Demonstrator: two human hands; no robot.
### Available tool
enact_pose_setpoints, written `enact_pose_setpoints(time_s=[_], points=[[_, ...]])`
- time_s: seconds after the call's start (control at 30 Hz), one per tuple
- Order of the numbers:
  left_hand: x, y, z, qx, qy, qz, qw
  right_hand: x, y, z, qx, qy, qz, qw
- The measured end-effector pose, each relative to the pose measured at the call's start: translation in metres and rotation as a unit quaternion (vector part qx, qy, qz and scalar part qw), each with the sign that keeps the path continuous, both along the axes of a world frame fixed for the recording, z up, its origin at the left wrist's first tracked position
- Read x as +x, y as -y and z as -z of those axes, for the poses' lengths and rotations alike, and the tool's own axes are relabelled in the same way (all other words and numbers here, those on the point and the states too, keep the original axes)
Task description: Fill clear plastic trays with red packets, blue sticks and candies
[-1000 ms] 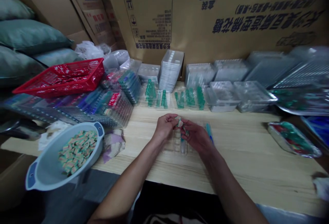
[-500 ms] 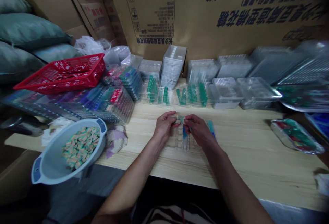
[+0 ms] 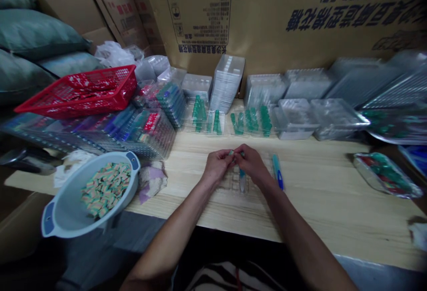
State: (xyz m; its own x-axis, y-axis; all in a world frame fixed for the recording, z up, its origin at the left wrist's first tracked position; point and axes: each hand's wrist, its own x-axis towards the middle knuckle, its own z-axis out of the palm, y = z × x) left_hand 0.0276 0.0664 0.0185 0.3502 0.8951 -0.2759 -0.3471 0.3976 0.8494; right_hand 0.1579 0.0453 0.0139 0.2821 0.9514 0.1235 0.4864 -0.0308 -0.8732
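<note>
Small piece point(image 3: 231, 152) is held just above the tabletop point(image 3: 320, 184), at the far edge of a clear tray point(image 3: 235, 184). Its long axis can't be told; most of it is covered by fingers. Only a bit of green and pale edge is shown, blurred. It is pinched in the fingertips of the left hand point(image 3: 217, 164), thumb and finger closed, other fingers curled. The right hand point(image 3: 251, 163) is brought up against it, fingertips bent together and pressed to the piece; a green bit is also seen at its fingers, whether the same piece can't be told.

Tray is see-through, divided into small compartments, partly covered by the right hand and forearm. A blue strip point(image 3: 242, 182) is laid in it, long axis running away from the body. A teal-and-blue tool point(image 3: 279, 173) is placed on the tray's right side, teal end pointed away, blue end near.

At left, similar green-and-beige pieces are heaped in a light blue basin point(image 3: 65, 213); a purple-and-white cloth point(image 3: 152, 179) is crumpled beside it. A red basket point(image 3: 83, 90) is set on filled clear boxes. Behind the hands, trays with green strips point(image 3: 251, 121) are lined up. A foil tray point(image 3: 387, 175) is placed far right.
</note>
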Motion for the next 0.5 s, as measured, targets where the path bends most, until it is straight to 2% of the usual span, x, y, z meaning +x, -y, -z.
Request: enact_pose_setpoints(time_s=[0.13, 0.27, 0.4, 0.5], points=[[-0.005, -0.003, -0.003, -0.032, 0.027, -0.041, 0.998, 0.003, 0.004, -0.001, 0.045, 0.043, -0.024, 0.998], [-0.007, -0.006, -0.006, -0.086, 0.055, -0.050, 0.994, -0.001, 0.014, 0.001, 0.071, 0.114, -0.038, 0.990], [-0.002, -0.004, -0.006, -0.078, 0.040, -0.058, 0.994, -0.016, 0.022, 0.000, 0.086, 0.242, -0.036, 0.966], [-0.003, -0.003, -0.007, -0.079, 0.049, -0.056, 0.994, -0.021, 0.026, -0.003, 0.075, 0.261, -0.018, 0.962]])
